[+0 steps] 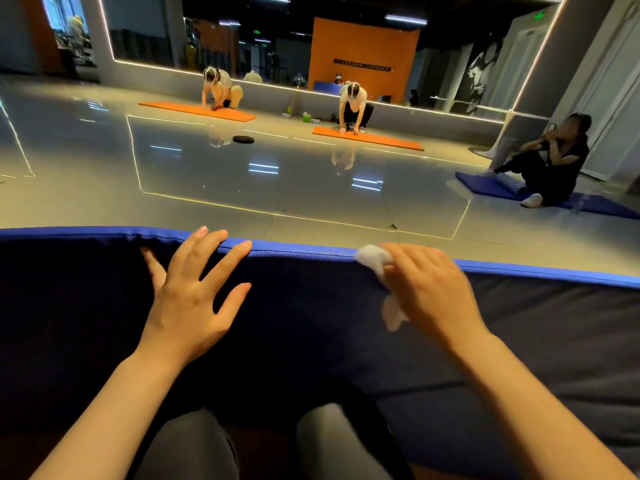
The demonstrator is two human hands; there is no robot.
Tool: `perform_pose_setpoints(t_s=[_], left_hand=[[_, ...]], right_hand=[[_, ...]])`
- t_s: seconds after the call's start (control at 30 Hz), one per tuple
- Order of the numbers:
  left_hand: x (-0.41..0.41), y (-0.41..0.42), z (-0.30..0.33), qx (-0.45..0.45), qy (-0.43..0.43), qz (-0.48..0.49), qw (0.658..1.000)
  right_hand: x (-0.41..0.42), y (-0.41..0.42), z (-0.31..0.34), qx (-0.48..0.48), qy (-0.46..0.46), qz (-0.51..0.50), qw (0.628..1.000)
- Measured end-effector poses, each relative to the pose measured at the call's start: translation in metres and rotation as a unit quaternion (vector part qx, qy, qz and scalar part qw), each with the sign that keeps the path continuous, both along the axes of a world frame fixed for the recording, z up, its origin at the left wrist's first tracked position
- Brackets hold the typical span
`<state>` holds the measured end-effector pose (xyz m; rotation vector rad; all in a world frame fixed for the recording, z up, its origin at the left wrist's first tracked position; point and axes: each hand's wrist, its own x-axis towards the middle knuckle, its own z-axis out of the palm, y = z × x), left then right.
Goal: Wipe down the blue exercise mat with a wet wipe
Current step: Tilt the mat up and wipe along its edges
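Our right hand (434,289) clutches a crumpled white wet wipe (375,259) against the far edge of the blue exercise mat (311,327), dark navy with a brighter blue border. Beyond that edge lies glossy grey floor (277,181). Our left hand (192,292) rests flat nearby, fingers spread.

The room is dim overall. Light comes from ceiling strip lamps and a glowing line framing the wall mirror (311,39). The glossy floor (242,174) returns bright strip-shaped glare and pale reflections. The blue mat (519,323) is dark and underexposed toward the left. The right hand (433,289) and the wipe (375,259) show motion blur. Straight lines bow at the frame edges from wide-angle distortion.
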<state>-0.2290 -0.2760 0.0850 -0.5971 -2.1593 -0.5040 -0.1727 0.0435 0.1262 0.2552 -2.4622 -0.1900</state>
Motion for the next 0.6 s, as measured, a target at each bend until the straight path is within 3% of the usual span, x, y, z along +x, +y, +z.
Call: perform_pose_setpoints(t_s=[0.1,0.2,0.47,0.6], left_hand=[[0.000,0.008,-0.001,0.022,0.009,-0.002,1.000],[0.000,0.016,-0.003,0.042,0.009,-0.007,0.999],[0.001,0.014,0.007,0.078,-0.067,-0.021,0.995],[0.001,-0.029,0.005,0.100,-0.085,0.145,0.981]], right_hand=[[0.023,0.053,0.002,-0.024,0.036,-0.037,0.998],[0.016,0.042,-0.004,-0.101,0.050,-0.032,0.993],[-0.041,-0.150,-0.009,-0.248,0.088,0.102,0.959],[-0.044,-0.139,-0.006,-0.167,0.050,0.140,0.975]])
